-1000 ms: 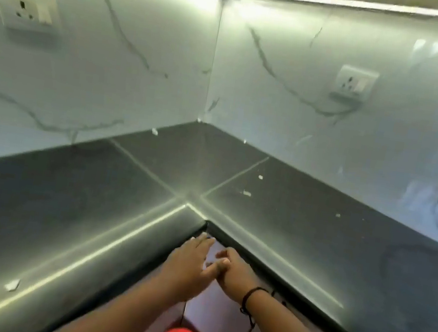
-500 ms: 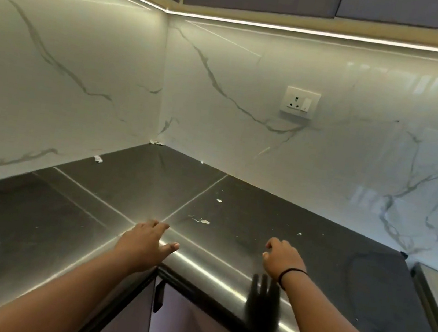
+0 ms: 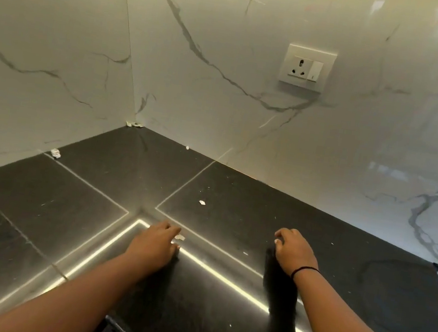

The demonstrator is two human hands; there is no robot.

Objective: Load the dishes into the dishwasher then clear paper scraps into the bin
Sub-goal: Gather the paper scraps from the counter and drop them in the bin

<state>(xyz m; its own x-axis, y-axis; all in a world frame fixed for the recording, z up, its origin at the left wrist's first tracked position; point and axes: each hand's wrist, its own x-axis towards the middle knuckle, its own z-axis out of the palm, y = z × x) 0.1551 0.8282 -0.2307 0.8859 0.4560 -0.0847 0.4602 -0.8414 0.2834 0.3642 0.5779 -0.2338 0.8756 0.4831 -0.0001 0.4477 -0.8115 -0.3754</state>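
- Both hands have advanced farther onto the countertop (image 3: pixel 222 293).
- Left hand (image 3: pixel 155 242): fingers curled, touching a paper scrap (image 3: pixel 180 237) at 2 o'clock.
- Right hand (image 3: pixel 294 251): curled fingers pinch a white scrap (image 3: pixel 276 241).

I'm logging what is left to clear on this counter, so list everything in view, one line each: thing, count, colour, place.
paper scraps: at least six, white; corner scrap where the walls meet, left-wall scrap, back-wall scrap, centre scrap, one at the left fingertips, one at the right fingertips; smaller specks too small to tell
countertop: one, dark grey, L-shaped along both walls
backsplash: white marble with grey veins, behind the counter
wall socket: one, white, on the right wall
wristband: one, black, on the right wrist
left hand: fingers on the counter by a scrap
right hand: fingers curled over a scrap
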